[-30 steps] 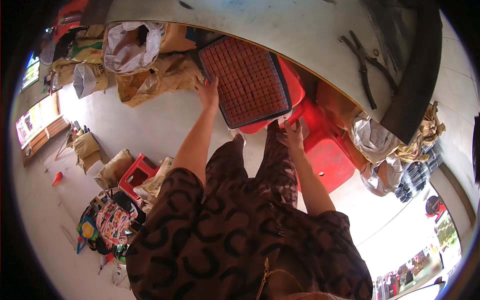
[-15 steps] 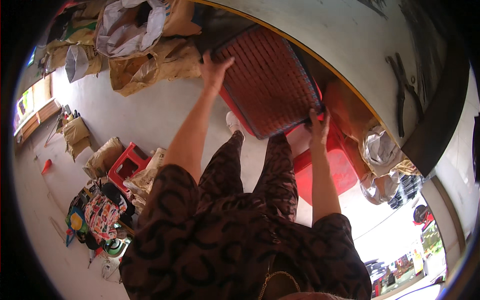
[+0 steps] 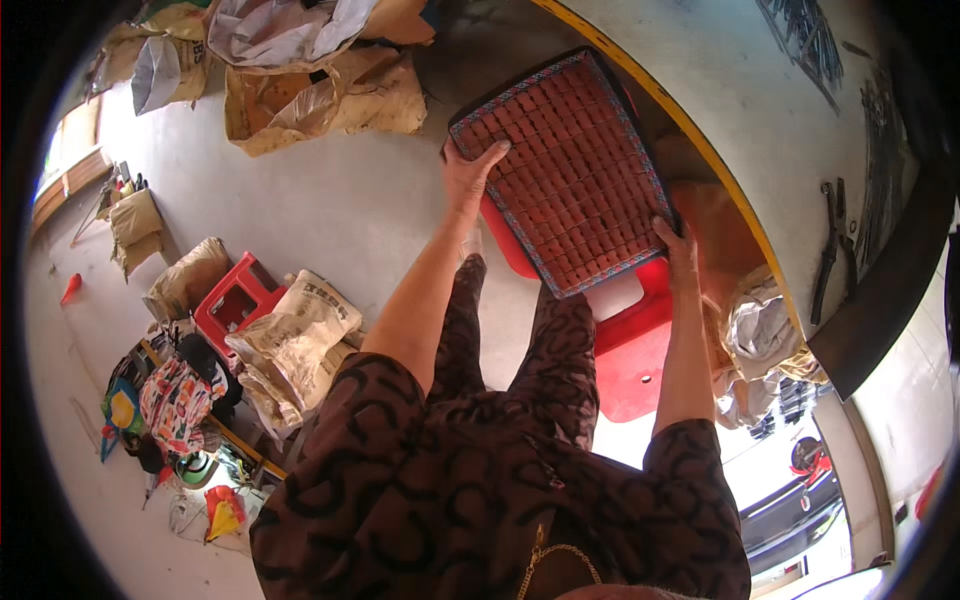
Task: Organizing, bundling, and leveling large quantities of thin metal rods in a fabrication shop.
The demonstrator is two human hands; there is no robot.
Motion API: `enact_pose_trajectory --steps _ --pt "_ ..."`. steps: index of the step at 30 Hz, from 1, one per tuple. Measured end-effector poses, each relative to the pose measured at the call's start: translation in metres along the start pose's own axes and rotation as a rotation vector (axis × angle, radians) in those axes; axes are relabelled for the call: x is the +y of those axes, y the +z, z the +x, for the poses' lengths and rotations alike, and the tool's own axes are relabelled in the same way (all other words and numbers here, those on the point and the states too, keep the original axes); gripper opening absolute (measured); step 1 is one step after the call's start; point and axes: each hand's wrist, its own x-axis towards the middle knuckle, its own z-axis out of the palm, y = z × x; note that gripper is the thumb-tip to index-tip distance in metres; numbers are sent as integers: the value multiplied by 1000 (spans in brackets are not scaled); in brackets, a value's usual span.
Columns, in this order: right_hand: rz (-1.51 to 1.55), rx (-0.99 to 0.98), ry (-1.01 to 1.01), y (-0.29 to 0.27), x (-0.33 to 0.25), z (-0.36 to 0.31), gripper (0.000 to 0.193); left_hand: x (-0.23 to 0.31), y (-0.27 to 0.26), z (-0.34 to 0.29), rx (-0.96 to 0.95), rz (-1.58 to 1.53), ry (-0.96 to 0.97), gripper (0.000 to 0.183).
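Note:
A reddish-brown seat mat (image 3: 568, 172) of small tiles strung in rows, with a blue patterned braided border and a dark edge behind it, is held out in front of me. My left hand (image 3: 472, 178) grips its left edge, thumb on top and fingers hidden beneath. On the lower right corner my right hand (image 3: 682, 252) is closed, its thumb lying over the border. Under and beside the mat shows a red plastic stool (image 3: 632, 385), partly covered by it. Whether the mat touches the stool I cannot tell.
A workbench edged in yellow (image 3: 690, 125) curves along the right, with pliers (image 3: 828, 250) and thin rods (image 3: 803, 45) on it. Open paper sacks (image 3: 375, 95) stand at the upper left. Another red stool (image 3: 238, 300), a folded sack (image 3: 305, 330) and a colourful cloth bundle (image 3: 172, 402) sit at the left.
The mat has shifted to the right in view and faces me more fully, both hands still on it. My view has shifted, showing more of the sacks and stool at the left.

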Motion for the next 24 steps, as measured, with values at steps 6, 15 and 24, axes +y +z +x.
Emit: enact_pose_trajectory --steps 6,15,24 --pt "-267 -14 -64 92 -11 13 73 -1 -92 55 32 14 8 85" --pt "-742 199 -265 128 2 26 81 27 -106 67 -26 -135 218 101" --pt "119 -499 -231 215 -214 -161 53 -15 -167 -24 65 477 94 115"
